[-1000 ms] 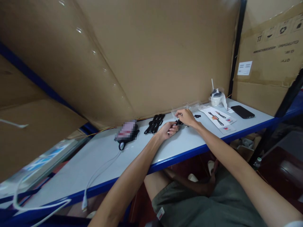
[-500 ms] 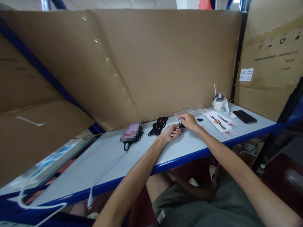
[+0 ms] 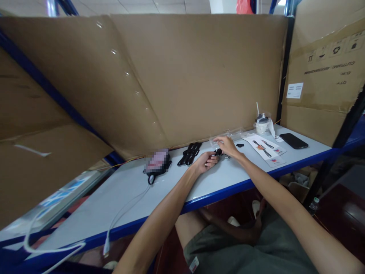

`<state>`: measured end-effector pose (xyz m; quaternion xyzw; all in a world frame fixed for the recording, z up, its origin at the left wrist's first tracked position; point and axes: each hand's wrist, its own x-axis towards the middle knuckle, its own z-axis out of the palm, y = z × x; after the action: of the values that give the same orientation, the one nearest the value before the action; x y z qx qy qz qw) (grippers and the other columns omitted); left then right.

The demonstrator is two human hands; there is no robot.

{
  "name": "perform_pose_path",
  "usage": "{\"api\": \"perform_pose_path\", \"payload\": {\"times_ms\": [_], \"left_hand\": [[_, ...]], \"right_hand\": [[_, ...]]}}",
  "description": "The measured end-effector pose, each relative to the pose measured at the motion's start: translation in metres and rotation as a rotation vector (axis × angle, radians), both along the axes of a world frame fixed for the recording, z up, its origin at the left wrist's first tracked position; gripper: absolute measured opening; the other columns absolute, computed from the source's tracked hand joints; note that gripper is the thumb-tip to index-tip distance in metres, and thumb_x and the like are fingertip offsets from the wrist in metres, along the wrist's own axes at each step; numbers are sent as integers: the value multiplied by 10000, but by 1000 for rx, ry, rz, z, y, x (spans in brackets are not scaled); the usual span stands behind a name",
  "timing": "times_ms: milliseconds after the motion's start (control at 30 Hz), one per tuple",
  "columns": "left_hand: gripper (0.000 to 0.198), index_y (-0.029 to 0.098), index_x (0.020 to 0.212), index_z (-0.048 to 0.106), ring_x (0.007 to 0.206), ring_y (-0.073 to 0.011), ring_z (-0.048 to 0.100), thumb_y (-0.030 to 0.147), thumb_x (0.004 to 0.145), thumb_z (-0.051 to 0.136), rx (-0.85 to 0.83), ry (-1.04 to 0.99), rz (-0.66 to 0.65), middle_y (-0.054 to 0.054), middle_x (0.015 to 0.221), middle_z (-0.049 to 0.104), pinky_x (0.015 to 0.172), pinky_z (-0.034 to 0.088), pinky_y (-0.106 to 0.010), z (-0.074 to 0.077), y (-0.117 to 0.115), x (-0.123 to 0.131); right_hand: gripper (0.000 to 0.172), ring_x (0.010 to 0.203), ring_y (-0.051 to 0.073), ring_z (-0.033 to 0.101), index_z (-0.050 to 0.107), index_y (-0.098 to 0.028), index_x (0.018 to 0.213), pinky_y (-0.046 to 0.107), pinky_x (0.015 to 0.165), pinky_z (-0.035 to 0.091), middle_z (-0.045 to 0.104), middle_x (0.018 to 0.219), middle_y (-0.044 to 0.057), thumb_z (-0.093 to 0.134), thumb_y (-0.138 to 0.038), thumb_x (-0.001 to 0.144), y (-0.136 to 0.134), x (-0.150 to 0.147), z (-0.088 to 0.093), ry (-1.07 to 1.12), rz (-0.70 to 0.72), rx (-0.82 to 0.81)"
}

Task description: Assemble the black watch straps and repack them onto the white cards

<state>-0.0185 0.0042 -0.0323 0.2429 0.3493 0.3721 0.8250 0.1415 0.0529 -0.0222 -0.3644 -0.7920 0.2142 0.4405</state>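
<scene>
Small black part pinched between both hands on the white table: left hand curled under it, right hand closed over the far end. Long axis probably left-right; too small to tell. Black straps just left.

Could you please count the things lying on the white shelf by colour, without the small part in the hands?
Black: 4 – strap bundle, phone, small piece, pouch under the blurred patch
White: 3 – cable, printed cards, cup
Clear: 1 – plastic packaging
Total: 8
</scene>
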Motion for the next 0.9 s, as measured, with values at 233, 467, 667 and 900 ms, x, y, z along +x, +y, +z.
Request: {"api": "perform_pose_path", "payload": {"times_ms": [233,467,667,900], "left_hand": [[184,203,785,379,290,-35,277,145,960,370,-21,34,12,94,564,281,241,119,-128,2,-3,1],[273,241,722,266,288,-28,264,172,962,380,-53,46,16,94,557,269,240,124,-134,2,-2,2],[248,232,737,306,285,-29,266,164,965,376,-25,41,16,91,559,289,237,104,-128,4,-3,3],[261,224,740,323,289,-30,275,177,996,344,-9,28,22,86,562,291,239,107,-122,5,-3,3]], "right_hand": [[258,607,134,626,739,-223,1044,226,661,443,759,877,13,512,-208,922,-3,0,2,-83,-110,36],[207,695,161,618,718,-201,893,230,689,407,705,737,4,517,-244,923,4,1,4,15,-236,96],[230,805,156,660,718,-211,898,227,792,440,738,798,-3,489,-195,925,5,-2,-1,21,-82,75],[222,784,168,650,738,-198,869,235,748,435,735,806,14,524,-231,919,3,-3,4,-12,-182,52]]}}
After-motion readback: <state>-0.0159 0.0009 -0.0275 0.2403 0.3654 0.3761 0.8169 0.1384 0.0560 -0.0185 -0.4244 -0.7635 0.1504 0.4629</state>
